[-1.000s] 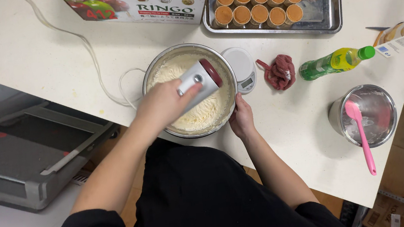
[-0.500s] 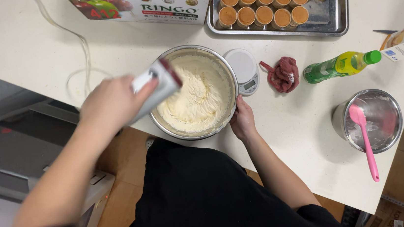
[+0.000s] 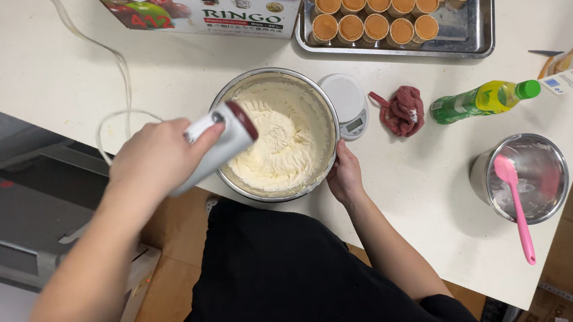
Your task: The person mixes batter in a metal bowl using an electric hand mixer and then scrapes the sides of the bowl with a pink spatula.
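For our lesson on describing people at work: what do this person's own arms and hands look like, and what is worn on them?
Both forearms are bare. Dark, black-looking sleeves end near the elbows, matching the black garment over the lap. The left hand and right hand carry no gloves, and no rings, watch or bracelets show.

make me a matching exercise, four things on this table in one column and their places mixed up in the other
Things:
1. pink spatula
2. hand mixer
3. dark red cloth
4. small filled cups

Places:
A. on the metal tray
B. between the kitchen scale and the green bottle
C. in the small steel bowl
D. held by the left hand over the big mixing bowl

Pairs: 1-C, 2-D, 3-B, 4-A
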